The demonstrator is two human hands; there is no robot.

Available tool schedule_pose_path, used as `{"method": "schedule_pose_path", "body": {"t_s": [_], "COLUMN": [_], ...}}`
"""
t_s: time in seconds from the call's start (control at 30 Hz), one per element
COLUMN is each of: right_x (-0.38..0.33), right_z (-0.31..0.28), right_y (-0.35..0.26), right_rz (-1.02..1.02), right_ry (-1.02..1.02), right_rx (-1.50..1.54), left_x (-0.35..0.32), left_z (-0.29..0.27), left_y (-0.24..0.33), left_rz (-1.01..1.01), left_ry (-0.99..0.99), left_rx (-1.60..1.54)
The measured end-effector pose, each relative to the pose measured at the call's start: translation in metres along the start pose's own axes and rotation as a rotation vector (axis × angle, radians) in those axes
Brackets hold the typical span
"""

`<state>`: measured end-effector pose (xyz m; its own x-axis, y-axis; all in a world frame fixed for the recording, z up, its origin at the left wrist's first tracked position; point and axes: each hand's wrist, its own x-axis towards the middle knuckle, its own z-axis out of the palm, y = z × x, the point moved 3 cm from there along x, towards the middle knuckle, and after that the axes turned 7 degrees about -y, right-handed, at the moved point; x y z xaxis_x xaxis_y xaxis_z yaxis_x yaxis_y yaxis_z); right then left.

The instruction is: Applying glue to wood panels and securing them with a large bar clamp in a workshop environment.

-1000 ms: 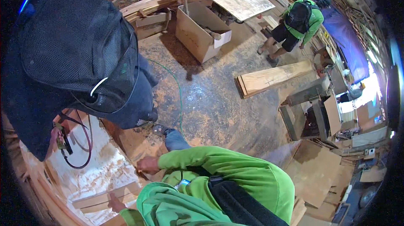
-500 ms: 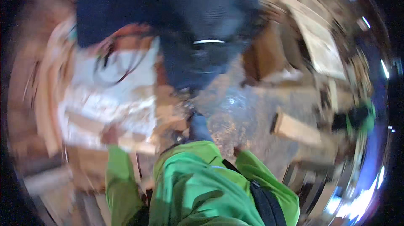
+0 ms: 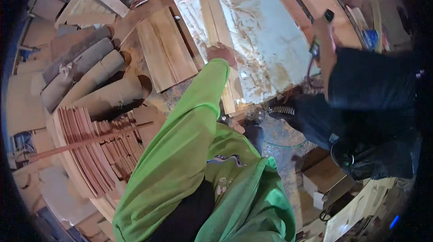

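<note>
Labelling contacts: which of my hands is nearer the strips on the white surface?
Left: your left hand is on the wooden strips, mid-length; your right hand isn't in view.

You've turned left: the white work surface (image 3: 275,39) now lies far ahead, the dark-clothed co-worker (image 3: 370,84) has shifted right, brown rolls (image 3: 85,70) and reddish slats (image 3: 81,152) now show clearly at left, and your right hand has left view.

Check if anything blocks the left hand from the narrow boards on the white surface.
Nothing visible does: the left hand appears to rest directly on the narrow boards. The co-worker's dark sleeve is off to the right, apart from them.
</note>
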<state>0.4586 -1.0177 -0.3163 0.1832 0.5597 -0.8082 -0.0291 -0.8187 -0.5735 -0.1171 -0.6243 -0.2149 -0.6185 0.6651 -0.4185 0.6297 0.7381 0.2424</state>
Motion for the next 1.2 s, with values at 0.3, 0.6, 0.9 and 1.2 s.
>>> {"method": "schedule_pose_path", "body": {"t_s": [0.3, 0.6, 0.9, 1.2], "right_x": [0.046, -0.033, -0.019, -0.003], "right_z": [-0.021, 0.060, 0.063, 0.058], "right_y": [0.013, -0.021, 0.038, 0.032], "right_rz": [-0.014, -0.064, 0.082, 0.172], "right_ry": [-0.217, -0.092, 0.015, -0.070], "right_rx": [0.331, -0.013, -0.081, 0.094], "left_x": [-0.063, -0.094, -0.064, -0.046], "left_z": [-0.079, -0.090, -0.070, -0.061], "left_y": [0.053, 0.075, 0.068, 0.069], "left_rz": [0.416, 0.453, 0.361, 0.403], "left_ry": [-0.472, -0.407, -0.407, -0.434], "left_rx": [0.544, 0.677, 0.730, 0.661]}}
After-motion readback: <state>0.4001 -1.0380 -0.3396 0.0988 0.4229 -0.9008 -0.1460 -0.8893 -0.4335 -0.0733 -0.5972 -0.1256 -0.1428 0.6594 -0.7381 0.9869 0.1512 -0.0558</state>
